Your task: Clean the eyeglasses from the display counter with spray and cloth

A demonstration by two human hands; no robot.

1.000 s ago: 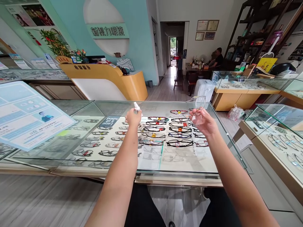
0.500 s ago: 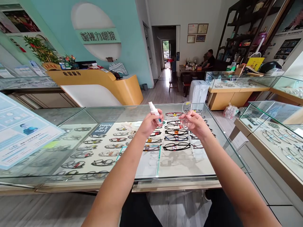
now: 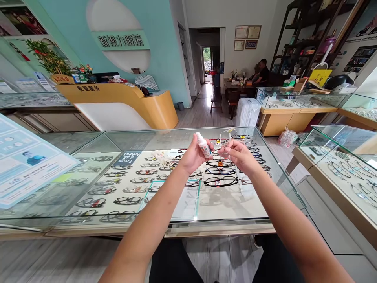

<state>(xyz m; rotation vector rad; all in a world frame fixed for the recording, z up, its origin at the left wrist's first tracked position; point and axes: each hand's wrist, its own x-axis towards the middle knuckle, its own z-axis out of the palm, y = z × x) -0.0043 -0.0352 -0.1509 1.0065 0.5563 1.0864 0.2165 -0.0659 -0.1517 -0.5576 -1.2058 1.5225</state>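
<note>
My left hand (image 3: 193,156) is closed round a small white spray bottle (image 3: 203,144), held upright with its nozzle toward the right. My right hand (image 3: 239,154) pinches a pair of clear-framed glasses (image 3: 225,142) just beside the bottle. Both hands meet above the glass display counter (image 3: 88,204), over rows of spectacle frames (image 3: 220,181) laid out under the glass.
A blue leaflet stand (image 3: 26,165) sits on the counter at the left. More glass showcases (image 3: 347,169) stand to the right, and a yellow reception desk (image 3: 123,102) is behind. A person sits at a table (image 3: 262,74) far back by shelving.
My left hand lifted the spray bottle off the counter and brought it right and toward me. My right hand drew the glasses in to meet it. The view shifted slightly right.
</note>
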